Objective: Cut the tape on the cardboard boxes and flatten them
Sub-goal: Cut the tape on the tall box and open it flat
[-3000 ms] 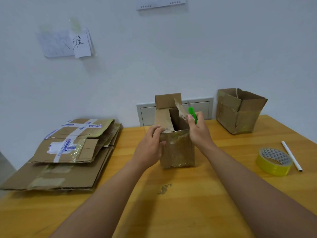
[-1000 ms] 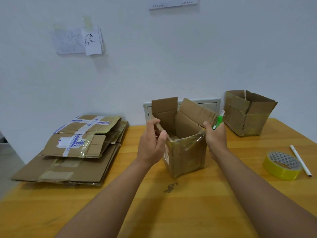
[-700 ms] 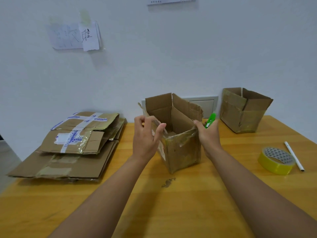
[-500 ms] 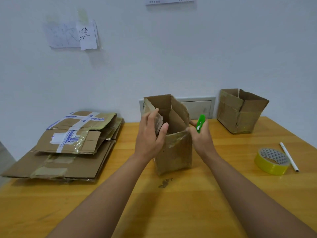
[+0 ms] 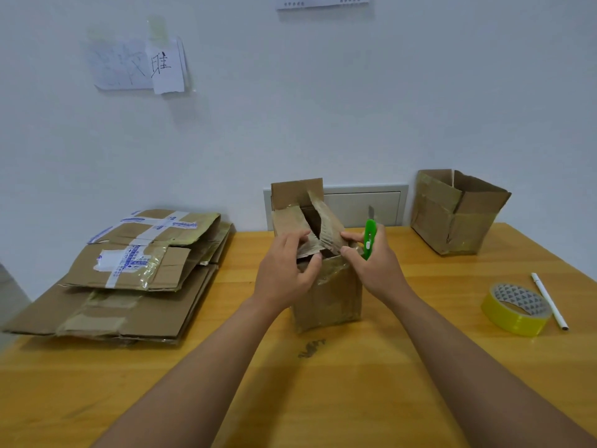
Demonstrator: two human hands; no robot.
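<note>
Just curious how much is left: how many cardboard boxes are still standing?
2: the small box held in both hands at table centre, and an open box at the far right. Flattened ones lie stacked left.

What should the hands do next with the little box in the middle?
Probably press the box flat. It stands upright with its flaps loose, both hands, left and right, grip its top, and the green knife points away from it.

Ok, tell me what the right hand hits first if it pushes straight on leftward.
Probably the right top flap of the small box; the right hand already pinches it, though depth is unclear.
</note>
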